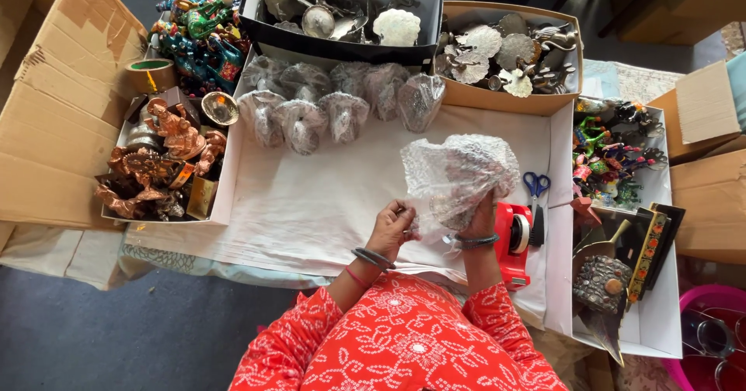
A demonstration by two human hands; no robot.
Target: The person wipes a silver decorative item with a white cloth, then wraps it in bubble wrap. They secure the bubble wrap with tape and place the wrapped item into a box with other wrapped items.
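Bubble-wrapped piece sits at worktop centre. Right hand closed under it; left hand pinches the wrap edge at 9 o'clock. Best kept taut; tape dispenser at 3 o'clock.

Single head cam, steep top-down, facing fwd over table, fairly close range

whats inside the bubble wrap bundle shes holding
The bubble wrap bundle is held between the left hand and right hand. Through the plastic only a dull greyish shape shows near the bottom; what kind of piece it is cannot be told, since the wrap covers it.
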